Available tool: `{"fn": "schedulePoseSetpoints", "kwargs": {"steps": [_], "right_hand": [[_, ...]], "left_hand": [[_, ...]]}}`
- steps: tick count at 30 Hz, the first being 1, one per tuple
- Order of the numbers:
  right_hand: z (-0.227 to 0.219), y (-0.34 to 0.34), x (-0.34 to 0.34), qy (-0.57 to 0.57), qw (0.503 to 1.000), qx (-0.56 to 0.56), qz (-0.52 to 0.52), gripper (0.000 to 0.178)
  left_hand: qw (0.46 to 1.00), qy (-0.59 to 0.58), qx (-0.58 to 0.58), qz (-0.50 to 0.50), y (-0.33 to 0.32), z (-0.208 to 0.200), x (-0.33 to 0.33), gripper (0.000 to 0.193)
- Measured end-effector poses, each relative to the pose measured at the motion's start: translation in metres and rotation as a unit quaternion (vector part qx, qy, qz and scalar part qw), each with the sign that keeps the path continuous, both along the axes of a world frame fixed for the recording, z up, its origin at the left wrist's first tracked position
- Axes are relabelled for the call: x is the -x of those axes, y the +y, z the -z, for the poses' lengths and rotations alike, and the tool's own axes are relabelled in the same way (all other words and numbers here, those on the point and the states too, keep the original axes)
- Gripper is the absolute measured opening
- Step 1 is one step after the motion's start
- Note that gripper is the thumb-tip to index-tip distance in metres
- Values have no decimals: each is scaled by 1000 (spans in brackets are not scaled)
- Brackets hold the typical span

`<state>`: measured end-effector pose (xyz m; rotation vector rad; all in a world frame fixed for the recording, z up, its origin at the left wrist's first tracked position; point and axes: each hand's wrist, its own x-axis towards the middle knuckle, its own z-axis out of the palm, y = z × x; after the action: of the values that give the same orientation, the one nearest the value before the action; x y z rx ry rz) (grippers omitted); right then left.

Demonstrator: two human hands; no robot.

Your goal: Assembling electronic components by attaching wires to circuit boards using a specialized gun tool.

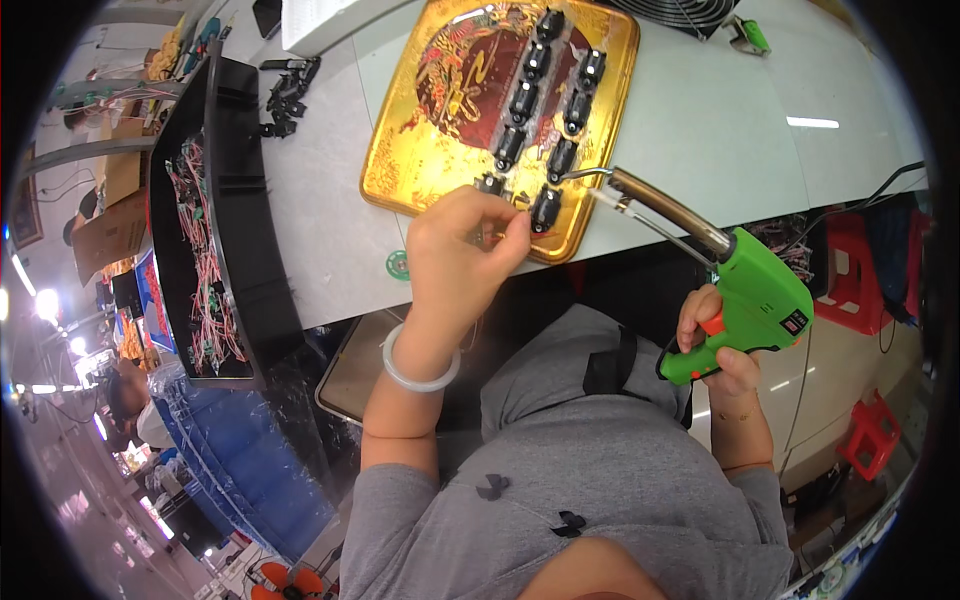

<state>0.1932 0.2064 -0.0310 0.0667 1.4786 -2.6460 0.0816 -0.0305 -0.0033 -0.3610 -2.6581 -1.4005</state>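
My right hand grips the handle of a green soldering gun, a finger by its orange trigger. The gun's long metal barrel points left, and its bent tip reaches the small black parts near a golden tin lid's right edge. Two rows of these black parts lie along the golden tin lid. My left hand is over the lid's near edge, thumb and fingers pinched beside the nearest black part. What the pinch holds is hidden by the fingers.
A black bin of red and white wires with green boards stands at left. Loose black pieces and a round green board lie on the white table. Red stools stand at right; a fan grille is at the back.
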Motion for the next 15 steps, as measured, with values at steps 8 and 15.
{"fn": "schedulePoseSetpoints", "kwargs": {"steps": [8,15], "right_hand": [[3,5,6,1,1000,4,9,46],[14,11,-10,-4,999,-23,35,50]], "left_hand": [[999,-40,-6,0,-4,-5,1,8],[999,-23,-40,18,-3,2,-4,9]]}}
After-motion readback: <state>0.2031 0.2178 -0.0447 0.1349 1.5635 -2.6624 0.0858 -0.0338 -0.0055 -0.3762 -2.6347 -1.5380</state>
